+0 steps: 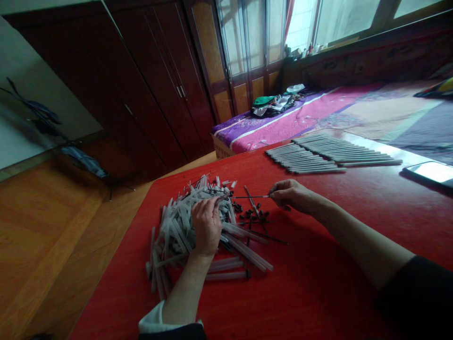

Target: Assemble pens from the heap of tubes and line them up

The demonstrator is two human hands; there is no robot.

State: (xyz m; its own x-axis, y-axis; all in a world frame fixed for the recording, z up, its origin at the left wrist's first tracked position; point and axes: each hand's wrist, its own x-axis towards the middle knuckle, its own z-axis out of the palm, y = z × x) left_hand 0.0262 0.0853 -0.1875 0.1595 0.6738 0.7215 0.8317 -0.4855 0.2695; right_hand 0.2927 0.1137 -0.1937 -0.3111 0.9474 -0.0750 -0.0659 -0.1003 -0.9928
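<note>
A thin dark pen refill (249, 196) stretches level between my two hands above the table. My right hand (292, 194) pinches its right end between thumb and fingertips. At the other end, my left hand (207, 222) has its fingers closed where the refill meets them; whether they also hold a small part is too blurred to tell. Under and around my left hand spreads a heap of translucent pen barrels (180, 226). Small black pen caps (260, 214) and several loose refills lie between the hands, just right of the heap.
Finished-looking pens lie in two neat rows (348, 150) at the back right of the red table (304, 293). A phone (432, 172) rests near the right edge. Beyond are a bed (332, 108) with folded clothes (272, 105) and dark wardrobes (159, 85).
</note>
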